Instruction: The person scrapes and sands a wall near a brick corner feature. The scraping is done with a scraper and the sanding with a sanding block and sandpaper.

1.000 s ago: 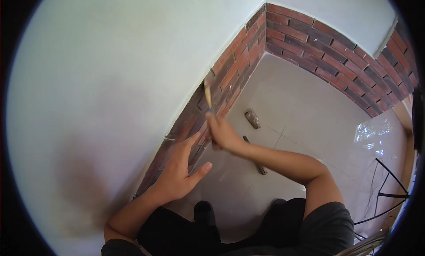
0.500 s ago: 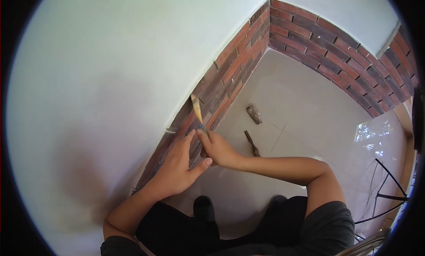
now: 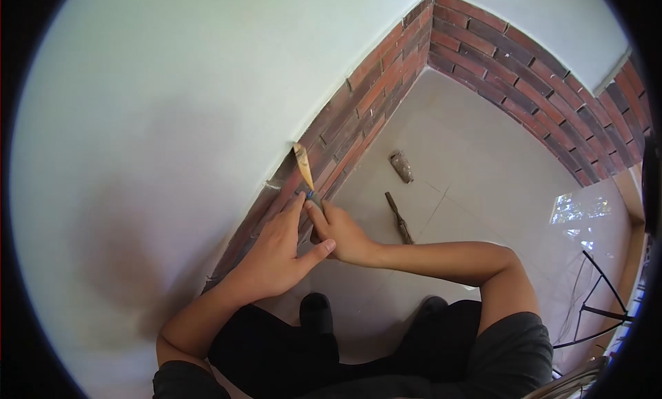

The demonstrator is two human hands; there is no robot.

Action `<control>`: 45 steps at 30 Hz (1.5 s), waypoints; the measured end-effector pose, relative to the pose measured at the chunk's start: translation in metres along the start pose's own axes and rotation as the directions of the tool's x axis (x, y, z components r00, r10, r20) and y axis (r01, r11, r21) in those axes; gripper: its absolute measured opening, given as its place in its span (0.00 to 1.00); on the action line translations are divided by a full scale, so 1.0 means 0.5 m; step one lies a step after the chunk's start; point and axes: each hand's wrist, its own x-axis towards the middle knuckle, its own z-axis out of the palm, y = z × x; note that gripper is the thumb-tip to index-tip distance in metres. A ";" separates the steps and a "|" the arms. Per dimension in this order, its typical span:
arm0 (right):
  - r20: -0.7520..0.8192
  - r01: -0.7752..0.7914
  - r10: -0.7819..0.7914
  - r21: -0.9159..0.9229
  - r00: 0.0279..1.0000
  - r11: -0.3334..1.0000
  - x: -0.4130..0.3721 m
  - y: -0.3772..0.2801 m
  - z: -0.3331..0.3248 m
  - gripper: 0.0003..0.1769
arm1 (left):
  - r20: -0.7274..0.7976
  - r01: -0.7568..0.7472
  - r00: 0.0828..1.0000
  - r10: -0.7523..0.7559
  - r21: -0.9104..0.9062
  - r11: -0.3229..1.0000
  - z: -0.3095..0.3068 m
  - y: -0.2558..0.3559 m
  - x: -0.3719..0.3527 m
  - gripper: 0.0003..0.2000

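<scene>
My right hand (image 3: 343,235) is wrapped round the grey handle of a putty knife (image 3: 303,166), which has a narrow yellowish blade and a blue collar. The blade's far end lies at the top edge of the brick-patterned strip (image 3: 336,133), where it meets the pale wall (image 3: 172,68). My left hand (image 3: 281,253) is open, its fingers stretched along the wall and its thumb spread toward my right wrist. Its fingertips are right beside the knife's collar.
On the tiled floor (image 3: 483,192), a mottled, rounded object (image 3: 400,166) and a dark, slim tool (image 3: 398,218) lie to the right of my hands. A black metal frame (image 3: 603,306) stands at the far right. The brick strip turns a corner ahead.
The view has shifted slightly. The knife's blade end has moved a little up and left along the strip's top edge, with both hands in nearly the same pose.
</scene>
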 end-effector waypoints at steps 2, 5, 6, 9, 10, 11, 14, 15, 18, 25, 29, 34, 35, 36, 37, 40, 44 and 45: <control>-0.048 -0.065 0.068 0.059 0.997 0.996 0.015 -0.034 -0.019 0.28 | -0.021 -0.017 1.000 0.017 0.018 1.000 0.008 -0.019 -0.002 0.48; -0.062 -0.137 0.148 0.158 0.987 0.978 0.038 -0.054 -0.038 0.27 | -0.014 -0.023 1.000 0.023 0.023 0.999 0.002 -0.015 -0.009 0.48; -0.050 -0.128 0.134 0.115 0.990 0.985 0.031 -0.053 -0.032 0.27 | -0.030 -0.038 0.999 0.040 0.048 0.998 0.001 -0.014 -0.011 0.49; -0.023 -0.024 0.024 -0.008 0.999 1.000 0.010 -0.022 0.003 0.29 | 0.060 0.070 0.996 -0.070 -0.001 0.998 -0.014 0.005 -0.010 0.46; -0.013 0.020 -0.021 -0.046 1.000 0.999 0.008 -0.013 0.010 0.30 | 0.043 0.046 0.998 -0.046 0.005 0.999 -0.012 0.005 -0.009 0.47; -0.004 -0.020 0.020 -0.044 1.000 0.999 0.008 -0.004 0.005 0.30 | 0.026 0.022 0.999 -0.022 0.011 1.000 -0.010 0.003 -0.009 0.48; -0.047 -0.082 0.078 -0.087 0.996 0.993 0.010 -0.010 -0.005 0.29 | 0.008 -0.015 1.000 0.015 0.030 0.999 -0.001 -0.005 -0.012 0.48; -0.086 -0.091 0.087 -0.050 0.993 0.995 0.019 -0.023 -0.018 0.29 | 0.007 -0.025 1.000 0.024 0.039 0.999 0.001 -0.007 -0.012 0.48; -0.152 -0.116 0.119 0.025 0.981 0.993 0.056 -0.070 -0.063 0.29 | -0.014 -0.018 1.000 0.019 0.050 0.999 0.001 -0.006 -0.013 0.49; -0.010 -0.101 0.100 -0.136 0.995 0.986 0.012 -0.003 -0.009 0.31 | 0.055 0.081 0.995 -0.080 -0.011 0.997 -0.002 -0.005 0.001 0.47; -0.111 -0.078 0.087 0.081 0.990 0.994 0.071 -0.030 -0.081 0.27 | 0.029 0.014 0.999 -0.015 0.050 0.999 0.009 -0.013 0.004 0.48; -0.020 0.026 -0.023 0.144 1.000 0.989 0.029 0.024 -0.040 0.20 | 0.049 0.078 0.996 -0.079 0.031 0.996 0.006 -0.009 0.023 0.39; 0.037 0.069 -0.076 0.167 0.996 0.983 0.004 0.032 -0.017 0.20 | 0.093 0.143 0.985 -0.144 0.014 0.990 0.002 -0.005 0.031 0.35; 0.088 0.106 -0.125 0.191 0.988 0.976 -0.022 0.034 0.004 0.20 | 0.143 0.206 0.969 -0.203 -0.002 0.979 -0.005 0.000 0.042 0.32; 0.117 0.134 -0.156 0.176 0.981 0.975 -0.032 0.035 0.007 0.20 | 0.197 0.266 0.946 -0.258 -0.017 0.964 -0.003 0.002 0.050 0.29; 0.180 0.212 -0.217 0.050 0.959 0.976 -0.036 0.028 -0.008 0.24 | -0.034 0.084 0.996 -0.084 -0.005 0.996 0.032 -0.034 0.057 0.21; 0.437 0.244 -0.119 -0.242 0.892 0.939 -0.022 0.010 -0.052 0.35 | -0.040 0.164 0.986 -0.161 0.102 0.981 0.025 -0.024 0.069 0.19; 0.548 0.337 -0.089 -0.370 0.832 0.866 -0.003 0.024 -0.081 0.36 | -0.014 0.201 0.979 -0.201 0.143 0.969 0.019 -0.024 0.071 0.18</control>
